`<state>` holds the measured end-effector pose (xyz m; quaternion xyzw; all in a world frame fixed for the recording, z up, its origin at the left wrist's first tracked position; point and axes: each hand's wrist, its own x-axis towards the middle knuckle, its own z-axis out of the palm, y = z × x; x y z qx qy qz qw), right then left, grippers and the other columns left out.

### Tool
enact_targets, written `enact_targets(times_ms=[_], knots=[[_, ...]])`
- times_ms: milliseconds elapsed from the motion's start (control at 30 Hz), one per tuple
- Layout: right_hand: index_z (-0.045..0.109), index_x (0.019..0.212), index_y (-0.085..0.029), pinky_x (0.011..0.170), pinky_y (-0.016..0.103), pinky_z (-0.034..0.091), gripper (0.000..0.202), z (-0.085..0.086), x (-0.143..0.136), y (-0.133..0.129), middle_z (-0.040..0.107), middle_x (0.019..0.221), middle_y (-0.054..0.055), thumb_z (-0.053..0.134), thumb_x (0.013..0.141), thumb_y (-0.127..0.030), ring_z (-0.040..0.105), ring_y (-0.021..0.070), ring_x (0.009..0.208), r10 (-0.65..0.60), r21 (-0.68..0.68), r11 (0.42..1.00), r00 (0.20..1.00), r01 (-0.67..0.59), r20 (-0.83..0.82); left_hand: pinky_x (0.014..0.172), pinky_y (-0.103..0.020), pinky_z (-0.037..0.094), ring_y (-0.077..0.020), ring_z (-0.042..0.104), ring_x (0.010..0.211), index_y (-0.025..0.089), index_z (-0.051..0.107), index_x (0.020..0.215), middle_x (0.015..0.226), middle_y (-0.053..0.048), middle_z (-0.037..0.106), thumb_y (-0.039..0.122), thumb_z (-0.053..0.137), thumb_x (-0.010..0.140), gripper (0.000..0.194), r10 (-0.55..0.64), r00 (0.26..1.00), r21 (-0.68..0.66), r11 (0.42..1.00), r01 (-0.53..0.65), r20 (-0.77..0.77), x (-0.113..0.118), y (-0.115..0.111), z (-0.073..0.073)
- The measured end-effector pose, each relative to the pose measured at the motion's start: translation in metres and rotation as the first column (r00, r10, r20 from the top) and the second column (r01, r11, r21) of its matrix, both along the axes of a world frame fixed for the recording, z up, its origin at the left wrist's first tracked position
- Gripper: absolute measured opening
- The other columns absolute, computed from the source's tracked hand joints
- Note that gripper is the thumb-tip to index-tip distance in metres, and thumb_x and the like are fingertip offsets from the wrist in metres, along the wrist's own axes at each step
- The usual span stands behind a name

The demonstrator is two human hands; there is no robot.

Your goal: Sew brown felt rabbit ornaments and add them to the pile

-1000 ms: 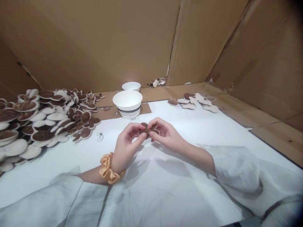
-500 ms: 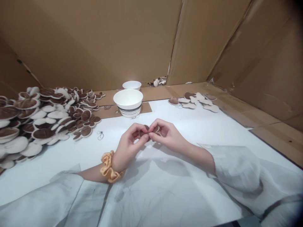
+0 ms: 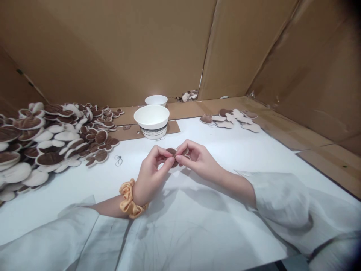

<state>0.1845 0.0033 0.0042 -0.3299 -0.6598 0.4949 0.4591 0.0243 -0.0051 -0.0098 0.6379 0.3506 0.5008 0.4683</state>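
Between my two hands, a little above the white tabletop [image 3: 180, 210], is a small brown plush piece with pale edges [image 3: 171, 151]. My left hand [image 3: 154, 165], with an orange scrunchie [image 3: 131, 199] at its wrist, pinches it between thumb and fingertips. From the other side my right hand [image 3: 196, 159] grips the same piece, thumb and forefinger meeting the left fingertips near its middle. The fingers cover much of the piece, and I cannot make out a needle or thread at them.
Many brown and white plush pieces [image 3: 64, 135] are heaped at the left. A white bowl with dark thread wound round it [image 3: 151, 121] stands ahead, another bowl [image 3: 156, 100] behind. Flat pieces [image 3: 229, 118] lie at the back right. Cardboard walls [image 3: 126, 49] enclose the table. Dark thread [image 3: 119, 161] lies left.
Both hands stay together on the plush piece. It has turned slightly in the fingers, so more of its brown upper part shows. The whole view has shifted a little.
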Motion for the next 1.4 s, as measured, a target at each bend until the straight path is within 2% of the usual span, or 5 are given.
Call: enact_targets(times_ms=[367, 533, 633, 1000, 1400], knots=[[0.040, 0.077, -0.020, 0.057, 0.024, 0.040, 0.019, 0.003, -0.005, -0.002, 0.047, 0.075, -0.002, 0.059, 0.073, -0.019, 0.049, 0.0094, 0.065, -0.058, -0.085, 0.995, 0.998, 0.057, -0.018, 0.067, -0.025, 0.047, -0.0127, 0.059, 0.072, 0.018, 0.043, 0.079, 0.075, 0.001, 0.055, 0.027, 0.061, 0.077, 0.020, 0.088, 0.996, -0.034, 0.995, -0.089, -0.014, 0.001, -0.001, 0.001], [0.039, 0.079, -0.020, 0.058, 0.023, 0.040, 0.020, 0.001, -0.004, 0.000, 0.046, 0.075, -0.003, 0.058, 0.073, -0.016, 0.049, 0.0090, 0.065, -0.063, -0.065, 0.996, 0.998, 0.062, -0.010, 0.065, -0.026, 0.047, -0.0122, 0.058, 0.069, 0.018, 0.043, 0.098, 0.074, 0.001, 0.057, 0.029, 0.063, 0.074, 0.033, 0.029, 0.999, -0.199, 0.980, -0.025, 0.017, 0.002, 0.002, 0.008], [0.040, 0.079, -0.020, 0.059, 0.023, 0.040, 0.020, 0.000, -0.003, 0.000, 0.047, 0.077, -0.002, 0.058, 0.072, -0.015, 0.049, 0.0091, 0.067, -0.071, -0.070, 0.995, 0.997, 0.071, -0.004, 0.065, -0.026, 0.046, -0.0133, 0.056, 0.070, 0.013, 0.053, 0.083, 0.074, -0.002, 0.058, 0.035, 0.058, 0.077, 0.023, -0.023, 0.993, -0.263, 0.965, -0.009, -0.120, 0.001, 0.002, 0.010], [0.054, 0.086, -0.015, 0.062, 0.026, 0.045, 0.018, 0.001, -0.005, -0.001, 0.058, 0.076, 0.001, 0.063, 0.073, -0.026, 0.057, 0.0119, 0.069, 0.071, -0.321, 0.944, 0.997, -0.072, -0.015, 0.063, -0.023, 0.041, -0.0119, 0.051, 0.065, 0.013, 0.060, 0.075, 0.069, -0.001, 0.058, 0.036, 0.058, 0.077, 0.023, 0.071, 0.994, -0.202, 0.975, -0.088, -0.088, 0.000, 0.001, 0.015], [0.055, 0.075, -0.015, 0.067, 0.029, 0.044, 0.021, 0.007, -0.005, -0.005, 0.064, 0.076, 0.004, 0.067, 0.070, -0.032, 0.059, 0.0162, 0.076, 0.075, -0.262, 0.962, 0.997, -0.074, -0.004, 0.065, -0.024, 0.040, -0.0125, 0.048, 0.066, 0.014, 0.056, 0.074, 0.067, -0.001, 0.052, 0.035, 0.051, 0.082, 0.023, 0.018, 0.997, -0.153, 0.988, -0.030, -0.080, 0.000, -0.002, 0.016]])
